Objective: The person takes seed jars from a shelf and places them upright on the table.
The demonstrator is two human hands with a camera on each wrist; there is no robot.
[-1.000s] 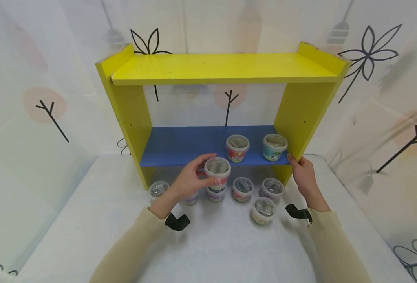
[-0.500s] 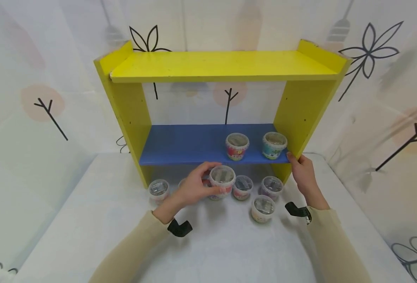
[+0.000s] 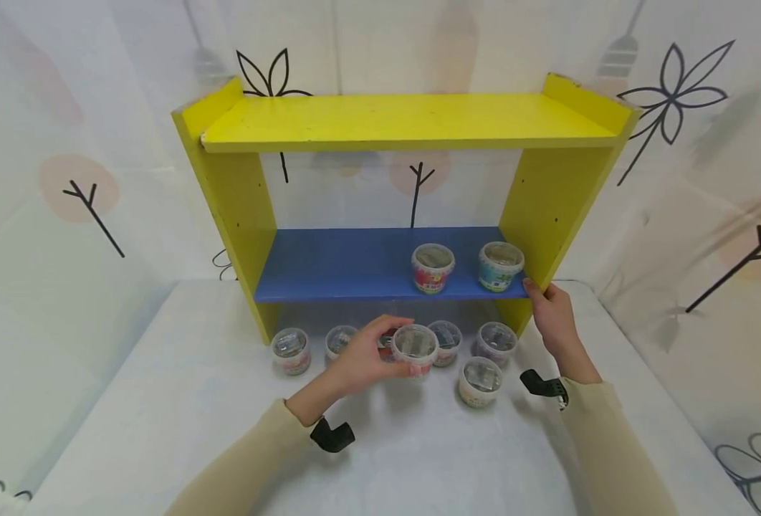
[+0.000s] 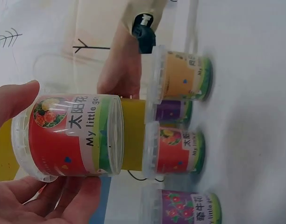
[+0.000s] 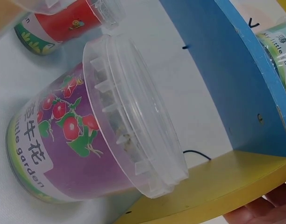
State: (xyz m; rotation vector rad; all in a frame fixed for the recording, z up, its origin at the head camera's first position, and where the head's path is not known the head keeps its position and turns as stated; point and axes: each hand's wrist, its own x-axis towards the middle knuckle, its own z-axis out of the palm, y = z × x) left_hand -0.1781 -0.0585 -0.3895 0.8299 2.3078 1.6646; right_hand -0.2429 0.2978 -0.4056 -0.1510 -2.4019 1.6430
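My left hand (image 3: 367,362) pinches a lidded plastic tub (image 3: 415,345) between thumb and fingers, in front of the lower shelf. In the left wrist view this tub (image 4: 63,140) has a red label reading "My little garden" and hangs clear of the table. Close behind it stands another red-labelled tub (image 3: 446,344). My right hand (image 3: 554,322) grips the edge of the yellow side panel (image 3: 542,208) of the shelf unit. A purple-labelled tub (image 5: 77,144) fills much of the right wrist view.
On the blue shelf (image 3: 335,265) stand a red-labelled tub (image 3: 433,270) and a green-blue one (image 3: 501,267). Several lidded tubs line the table below, including one at left (image 3: 290,352). An orange-labelled tub (image 3: 480,383) stands forward of the row. The yellow top board (image 3: 406,122) spans above.
My left hand has brought the red-labelled tub down and slightly right, away from the blue shelf's front edge. My right hand stays on the side panel.
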